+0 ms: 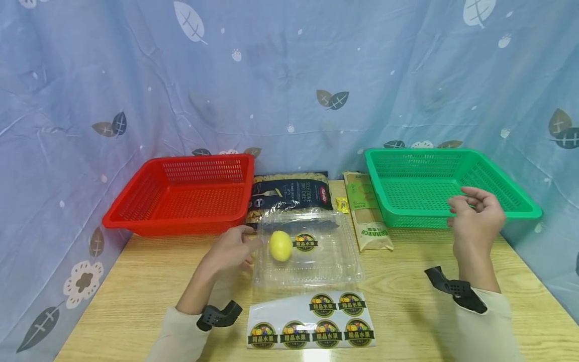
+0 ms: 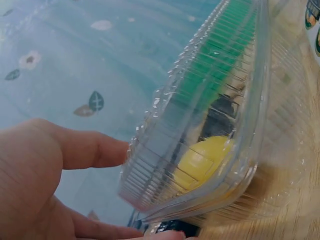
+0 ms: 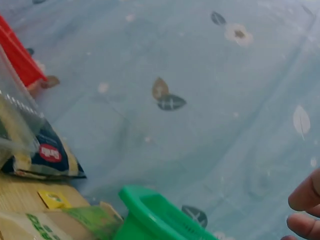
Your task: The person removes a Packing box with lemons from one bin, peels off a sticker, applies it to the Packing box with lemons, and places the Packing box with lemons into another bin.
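Plastic container (image 1: 332, 264), lemon (image 1: 280, 246) inside; left hand (image 1: 230, 250) beside it, spread; right hand (image 1: 478, 221) loosely curled.

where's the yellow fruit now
In the head view, the yellow fruit is inside the clear container, toward its left side, left of the round label, near the left hand.

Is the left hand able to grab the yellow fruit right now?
Probably not directly: the left hand is close, but the yellow fruit sits inside the clear plastic box, whose see-through side stands between them.
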`<state>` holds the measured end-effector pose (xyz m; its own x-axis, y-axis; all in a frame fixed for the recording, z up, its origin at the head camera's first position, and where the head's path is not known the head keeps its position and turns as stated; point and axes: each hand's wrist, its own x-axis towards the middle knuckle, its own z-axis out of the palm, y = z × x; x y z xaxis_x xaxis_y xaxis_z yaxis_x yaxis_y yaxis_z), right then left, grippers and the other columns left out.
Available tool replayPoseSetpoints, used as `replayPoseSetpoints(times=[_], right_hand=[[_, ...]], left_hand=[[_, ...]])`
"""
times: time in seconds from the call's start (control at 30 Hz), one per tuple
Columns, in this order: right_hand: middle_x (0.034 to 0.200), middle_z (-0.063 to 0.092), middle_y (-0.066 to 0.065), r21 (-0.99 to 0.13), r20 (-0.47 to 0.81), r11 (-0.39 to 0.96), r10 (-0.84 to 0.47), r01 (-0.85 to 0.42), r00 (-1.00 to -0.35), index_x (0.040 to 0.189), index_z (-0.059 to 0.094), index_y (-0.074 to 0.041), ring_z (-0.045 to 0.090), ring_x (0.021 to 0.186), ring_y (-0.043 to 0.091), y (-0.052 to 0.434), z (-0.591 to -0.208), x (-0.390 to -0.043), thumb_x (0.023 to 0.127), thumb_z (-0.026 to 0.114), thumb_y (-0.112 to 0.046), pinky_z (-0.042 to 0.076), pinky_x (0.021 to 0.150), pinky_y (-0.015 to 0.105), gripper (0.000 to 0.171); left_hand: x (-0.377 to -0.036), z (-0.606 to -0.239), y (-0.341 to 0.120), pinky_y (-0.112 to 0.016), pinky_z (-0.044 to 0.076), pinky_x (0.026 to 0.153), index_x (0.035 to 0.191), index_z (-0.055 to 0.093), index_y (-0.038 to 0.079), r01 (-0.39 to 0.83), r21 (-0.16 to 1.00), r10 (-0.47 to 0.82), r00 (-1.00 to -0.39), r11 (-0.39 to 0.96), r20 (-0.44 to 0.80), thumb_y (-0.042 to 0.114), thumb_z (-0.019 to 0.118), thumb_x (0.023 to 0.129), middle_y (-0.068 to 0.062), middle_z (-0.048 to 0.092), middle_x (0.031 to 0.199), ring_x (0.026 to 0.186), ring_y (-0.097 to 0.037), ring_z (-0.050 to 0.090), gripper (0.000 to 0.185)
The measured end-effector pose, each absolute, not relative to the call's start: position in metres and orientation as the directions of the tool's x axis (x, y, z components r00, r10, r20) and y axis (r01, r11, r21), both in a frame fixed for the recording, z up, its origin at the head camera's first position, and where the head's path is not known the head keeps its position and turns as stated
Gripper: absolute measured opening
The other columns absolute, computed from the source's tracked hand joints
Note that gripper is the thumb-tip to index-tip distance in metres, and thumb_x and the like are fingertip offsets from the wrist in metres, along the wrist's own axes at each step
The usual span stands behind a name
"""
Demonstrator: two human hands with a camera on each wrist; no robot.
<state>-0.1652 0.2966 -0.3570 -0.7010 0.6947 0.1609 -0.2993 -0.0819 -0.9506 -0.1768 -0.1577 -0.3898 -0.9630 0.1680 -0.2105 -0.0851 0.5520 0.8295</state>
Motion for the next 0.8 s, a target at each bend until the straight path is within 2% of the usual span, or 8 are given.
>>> replayPoseSetpoints(times=[0.17,0.4,0.53,0.67,0.8], right_hand=[[0.085,0.057,0.004,-0.940,0.076,-0.170,0.742,-0.296,-0.666,0.113,0.061,-0.009,0.055,0.059,0.015,0.312,-0.363,-0.168,0.092,0.061,0.004,0.042,0.039,0.021,0.025],[0.085,0.054,0.006,-0.892,-0.021,-0.297,0.780,-0.340,-0.626,0.108,0.055,-0.009,0.057,0.047,0.015,0.329,-0.371,-0.172,0.091,0.063,0.006,0.040,0.035,0.023,0.024],[0.081,0.055,0.007,-0.867,-0.077,-0.348,0.800,-0.355,-0.595,0.108,0.049,-0.010,0.056,0.042,0.016,0.338,-0.378,-0.177,0.090,0.065,0.005,0.041,0.034,0.024,0.028],[0.091,0.050,0.004,-0.849,-0.159,-0.404,0.810,-0.339,-0.565,0.114,0.039,-0.016,0.053,0.043,0.018,0.344,-0.392,-0.180,0.090,0.068,0.000,0.043,0.038,0.024,0.040],[0.104,0.039,0.003,-0.815,-0.231,-0.478,0.786,-0.326,-0.574,0.117,0.030,-0.020,0.051,0.051,0.020,0.348,-0.404,-0.181,0.091,0.069,-0.003,0.045,0.044,0.025,0.050]], left_hand=[[-0.178,-0.394,-0.160,-0.040,0.061,0.069,0.150,0.037,-0.003,-0.143,0.889,0.222,-0.940,0.435,-0.260,0.033,0.067,0.096,-0.018,0.059,0.111,0.075,-0.026,0.067,0.071],[-0.178,-0.397,-0.161,-0.039,0.061,0.069,0.152,0.035,0.001,-0.159,0.899,0.244,-0.930,0.408,-0.275,0.036,0.070,0.094,-0.018,0.059,0.115,0.079,-0.028,0.068,0.076],[-0.179,-0.398,-0.160,-0.038,0.061,0.067,0.153,0.035,0.005,-0.187,0.913,0.265,-0.919,0.362,-0.293,0.033,0.070,0.094,-0.018,0.057,0.115,0.079,-0.027,0.066,0.074],[-0.179,-0.401,-0.161,-0.036,0.059,0.063,0.154,0.031,0.005,-0.211,0.930,0.315,-0.898,0.300,-0.305,0.026,0.067,0.095,-0.021,0.055,0.115,0.074,-0.024,0.062,0.072],[-0.178,-0.403,-0.161,-0.036,0.059,0.062,0.156,0.026,0.005,-0.204,0.934,0.344,-0.889,0.294,-0.303,0.024,0.066,0.096,-0.022,0.054,0.116,0.069,-0.023,0.062,0.074]])
